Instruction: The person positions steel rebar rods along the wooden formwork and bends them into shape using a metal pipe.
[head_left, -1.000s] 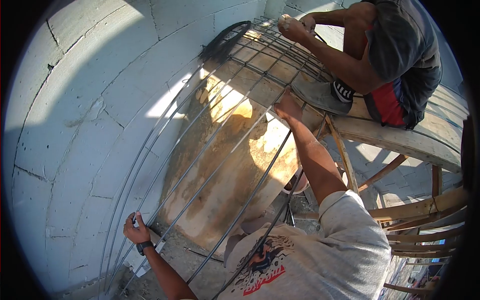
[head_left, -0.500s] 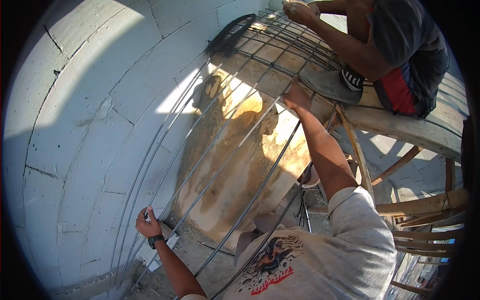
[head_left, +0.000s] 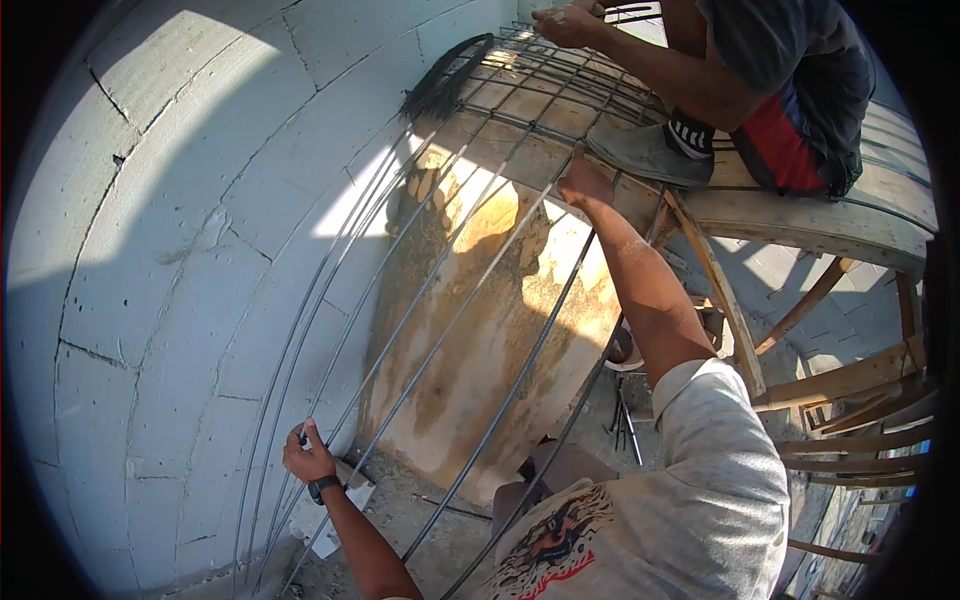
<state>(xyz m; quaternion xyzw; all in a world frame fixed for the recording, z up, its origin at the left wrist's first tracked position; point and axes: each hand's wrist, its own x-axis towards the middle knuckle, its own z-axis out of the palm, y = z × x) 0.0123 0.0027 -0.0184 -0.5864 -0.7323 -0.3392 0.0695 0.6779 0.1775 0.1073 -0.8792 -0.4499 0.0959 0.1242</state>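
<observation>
Several long steel reinforcing bars slope from the mesh down toward me. My left hand, with a dark watch on the wrist, is closed around one thin bar near the wall. My right hand is closed at the upper end of another bar, by the edge of the tied rebar mesh and just below a co-worker's shoe. Its fingertips are partly hidden. Beneath the bars lies a stained, curved board. A bundle of black wire rests at the mesh's left corner.
A pale block wall rises on the left. At the upper right a co-worker sits on the curved wooden formwork, hands near the mesh. Wooden props stand at right. A white block piece lies below my left arm.
The view has shifted slightly. Both my hands keep their grip on the bars, with little movement. The co-worker's hands have shifted slightly left in view.
</observation>
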